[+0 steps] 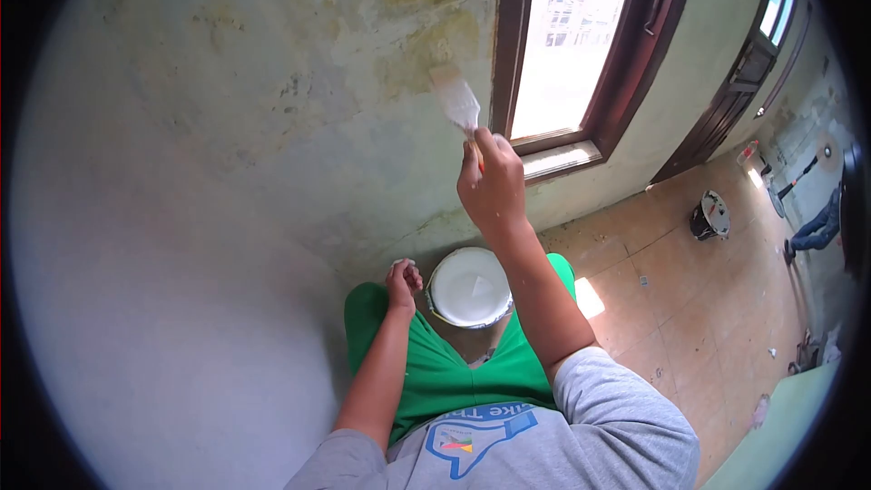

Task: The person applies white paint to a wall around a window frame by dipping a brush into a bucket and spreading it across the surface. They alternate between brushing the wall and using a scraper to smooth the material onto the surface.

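My right hand (493, 183) is raised in front of the wall, its fingers closed round the handle of a paintbrush (460, 104). The brush's bristles are coated white and overlap the patchy greenish wall (363, 109), left of the window frame. My left hand (404, 285) rests by my left knee with its fingers curled in and whitish smears on it; nothing shows in its grip. Between my knees stands a bucket of white paint (469, 289), just to the right of my left hand.
A brown-framed window (599, 118) is set in the wall close to my right hand. Over the tiled floor (671, 281) to the right stand a dark paint-stained bucket (710, 216) and a fan (824, 152). Another person's legs (817, 225) show at the far right, beyond a door (726, 104).
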A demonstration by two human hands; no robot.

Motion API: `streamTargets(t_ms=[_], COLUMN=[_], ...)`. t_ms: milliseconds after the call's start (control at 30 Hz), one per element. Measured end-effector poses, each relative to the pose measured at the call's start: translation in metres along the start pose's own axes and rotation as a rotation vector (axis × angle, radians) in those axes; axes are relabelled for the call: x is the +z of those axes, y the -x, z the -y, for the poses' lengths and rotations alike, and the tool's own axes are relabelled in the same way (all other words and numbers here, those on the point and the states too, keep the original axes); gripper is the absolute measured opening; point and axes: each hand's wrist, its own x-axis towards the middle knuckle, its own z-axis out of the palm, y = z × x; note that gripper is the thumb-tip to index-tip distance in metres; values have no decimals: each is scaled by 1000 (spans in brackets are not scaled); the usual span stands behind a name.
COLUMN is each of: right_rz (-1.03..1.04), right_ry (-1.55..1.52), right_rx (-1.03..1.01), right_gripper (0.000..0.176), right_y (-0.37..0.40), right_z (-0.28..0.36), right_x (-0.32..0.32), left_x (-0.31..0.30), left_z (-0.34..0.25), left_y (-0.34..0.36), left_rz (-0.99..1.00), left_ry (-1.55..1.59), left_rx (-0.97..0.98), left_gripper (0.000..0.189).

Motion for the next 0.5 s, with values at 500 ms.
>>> streamTargets(t_ms=[500], right_rz=[109], right_ry=[90], right_rx=[42], right_gripper=[21], right_y=[9], right_z=[-2], right_x=[3], left_x=[0], left_z=[-3], left_y=[5], left_rz=[51], left_ry=[14], left_rx=[38], left_gripper=[20])
